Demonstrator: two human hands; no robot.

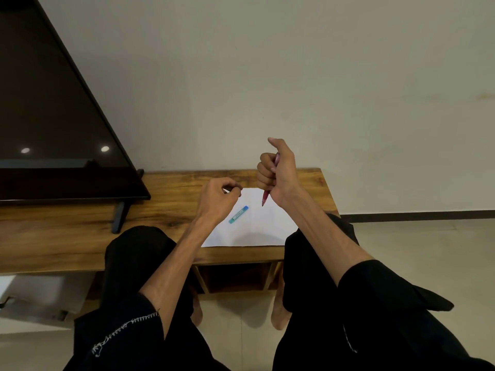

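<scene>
My right hand (276,172) is raised above the table with its fingers curled round a red pen (266,196), tip pointing down, thumb sticking up. A white sheet of paper (257,228) lies on the wooden table (171,183) below it. On the sheet lies a small blue-green tube (238,214), slanted. My left hand (218,198) hovers over the sheet's left corner, fingers curled, fingertips meeting the thumb; something small and pale may be pinched there, but I cannot make it out.
A large dark TV screen (53,116) stands on the table at the left, its black foot (120,215) reaching toward the front edge. My knees in black trousers (139,253) press against the table's front. A plain wall rises behind.
</scene>
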